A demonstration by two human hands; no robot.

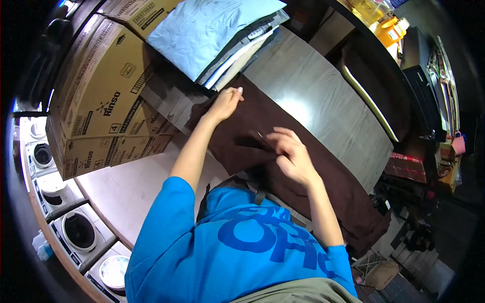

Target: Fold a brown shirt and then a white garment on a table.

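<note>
A dark brown cloth garment point(322, 166) lies spread across a grey wood-grain table point(303, 87), its far end hanging over the table's lower right edge. My left hand point(226, 103) rests on the cloth near its upper end, fingers curled at the fabric; whether it grips cannot be made out. Over the middle of the cloth is my right hand point(290, 153), fingers bent and slightly blurred, beside a raised fold and a small thin light-coloured piece. A stack of folded clothes with a light blue shirt point(212, 34) on top sits just beyond my left hand.
Cardboard detergent boxes point(110, 83) are piled at the left. Front-loading washing machines point(79, 231) line the lower left. A dark chair with a pale curved edge point(367, 98) stands against the table's far side. An orange bottle point(390, 32) and a black box point(422, 94) are at the upper right.
</note>
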